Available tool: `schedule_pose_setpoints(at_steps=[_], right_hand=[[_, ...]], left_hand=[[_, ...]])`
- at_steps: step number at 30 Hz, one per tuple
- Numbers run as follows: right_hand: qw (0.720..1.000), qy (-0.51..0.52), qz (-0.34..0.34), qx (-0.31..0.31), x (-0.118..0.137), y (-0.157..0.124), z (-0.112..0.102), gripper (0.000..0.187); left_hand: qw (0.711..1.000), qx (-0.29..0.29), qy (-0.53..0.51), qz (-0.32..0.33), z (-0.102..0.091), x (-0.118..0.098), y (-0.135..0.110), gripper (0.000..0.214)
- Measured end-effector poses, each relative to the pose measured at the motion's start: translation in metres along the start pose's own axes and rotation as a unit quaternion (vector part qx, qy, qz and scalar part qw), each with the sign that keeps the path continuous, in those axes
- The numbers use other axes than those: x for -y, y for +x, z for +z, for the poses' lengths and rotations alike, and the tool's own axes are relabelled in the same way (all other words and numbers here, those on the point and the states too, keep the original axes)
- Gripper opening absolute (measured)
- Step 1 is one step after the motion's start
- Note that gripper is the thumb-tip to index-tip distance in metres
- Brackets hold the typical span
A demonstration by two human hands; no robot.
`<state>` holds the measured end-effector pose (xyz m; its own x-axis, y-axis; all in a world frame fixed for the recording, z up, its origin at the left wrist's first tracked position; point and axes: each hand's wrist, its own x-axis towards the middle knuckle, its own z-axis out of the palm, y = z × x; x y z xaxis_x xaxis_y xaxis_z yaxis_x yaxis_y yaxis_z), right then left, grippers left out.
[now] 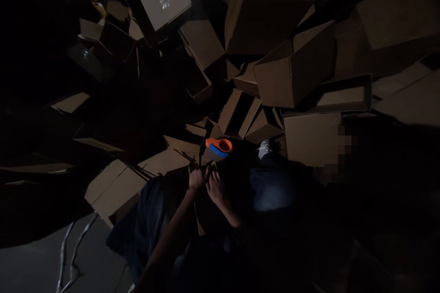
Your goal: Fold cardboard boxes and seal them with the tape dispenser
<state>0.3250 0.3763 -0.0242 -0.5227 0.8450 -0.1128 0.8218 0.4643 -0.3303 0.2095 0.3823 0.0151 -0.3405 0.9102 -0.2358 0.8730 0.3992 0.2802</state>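
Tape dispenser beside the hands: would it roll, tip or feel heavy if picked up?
The orange and blue tape dispenser looks like rigid plastic, so probably stiff and light. It sits among uneven cardboard flaps, so a push might tip it.

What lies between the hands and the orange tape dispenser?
Only a dim strip of cardboard, in the head view: the left hand and right hand are at its near edge, the dispenser just beyond.
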Motion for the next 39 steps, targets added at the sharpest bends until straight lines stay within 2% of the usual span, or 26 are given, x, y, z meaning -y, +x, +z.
schedule_pose_setpoints(at_steps=[6,14,21,29,39], right_hand=[[1.000,0.005,0.012,0.011,0.002,-0.002,-0.005,0.050],[1.000,0.000,-0.002,-0.018,-0.002,-0.001,0.003,0.052],[1.000,0.004,0.008,-0.002,0.001,-0.003,-0.005,0.051],[1.000,0.005,0.006,-0.016,0.000,-0.001,0.000,0.051],[0.999,0.026,0.027,0.039,0.004,0.000,-0.010,0.053]], left_hand=[[1.000,0.002,-0.007,-0.004,0.002,0.000,0.002,0.057],[1.000,0.009,-0.004,0.003,0.002,0.000,0.001,0.057],[1.000,-0.004,-0.014,0.015,0.000,0.000,0.000,0.053],[1.000,-0.011,-0.020,0.017,0.001,0.002,0.001,0.051],[1.000,0.029,0.010,-0.003,0.005,0.005,0.007,0.039]])
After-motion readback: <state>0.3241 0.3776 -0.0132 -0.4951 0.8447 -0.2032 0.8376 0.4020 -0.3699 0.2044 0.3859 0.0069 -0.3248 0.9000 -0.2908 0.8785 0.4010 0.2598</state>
